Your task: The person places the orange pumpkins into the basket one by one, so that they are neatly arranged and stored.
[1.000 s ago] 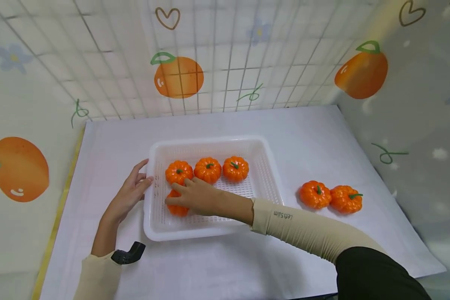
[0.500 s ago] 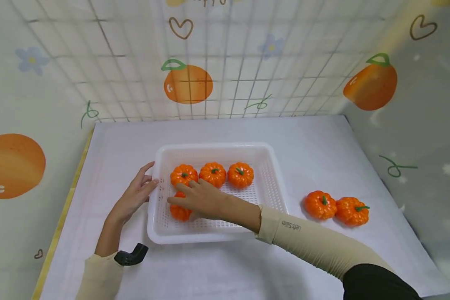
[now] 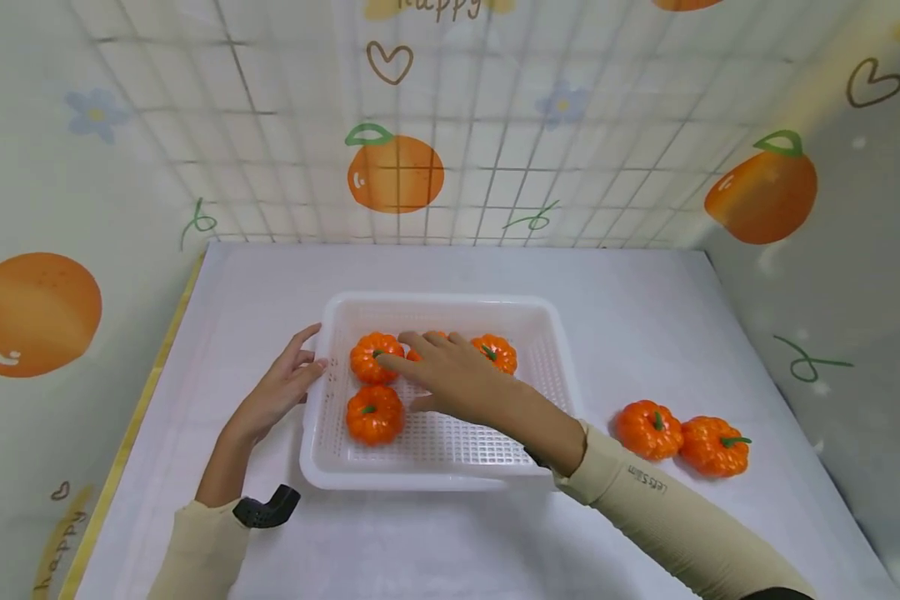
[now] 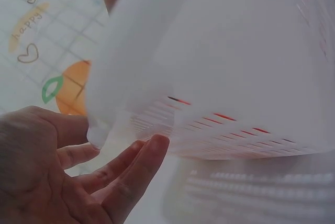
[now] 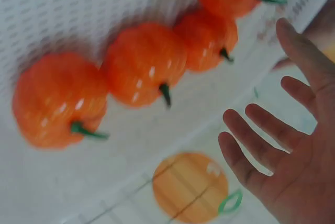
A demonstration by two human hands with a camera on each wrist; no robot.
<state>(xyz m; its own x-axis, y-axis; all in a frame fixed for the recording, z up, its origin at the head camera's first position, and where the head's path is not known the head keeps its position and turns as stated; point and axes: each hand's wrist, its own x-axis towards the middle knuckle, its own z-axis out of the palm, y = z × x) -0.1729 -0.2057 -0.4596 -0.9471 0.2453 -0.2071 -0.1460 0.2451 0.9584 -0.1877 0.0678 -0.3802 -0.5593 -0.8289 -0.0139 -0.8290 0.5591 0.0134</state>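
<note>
A white perforated plastic basket [image 3: 450, 477] stands on the table with several small orange pumpkins in it. Three make a back row, the left one [image 3: 375, 358] and right one [image 3: 497, 353] showing, the middle one mostly covered by my right hand. A front-left pumpkin [image 3: 375, 415] sits before the row. My right hand [image 3: 457, 379] hovers over the basket, fingers spread and holding nothing; the right wrist view shows its bare palm [image 5: 298, 171]. My left hand [image 3: 277, 396] holds the basket's left rim, its fingertips [image 4: 157, 145] against the outer wall under the lip.
Two more pumpkins, one nearer [image 3: 648, 429] and one farther right [image 3: 715, 447], lie side by side on the white tablecloth [image 3: 630, 533], right of the basket. A printed curtain over a wire grid [image 3: 487, 167] closes off the back.
My right hand has let go of the front-left pumpkin and risen back to the right, leaving it in the basket. My left hand stays at the rim. The head view has shifted slightly.
</note>
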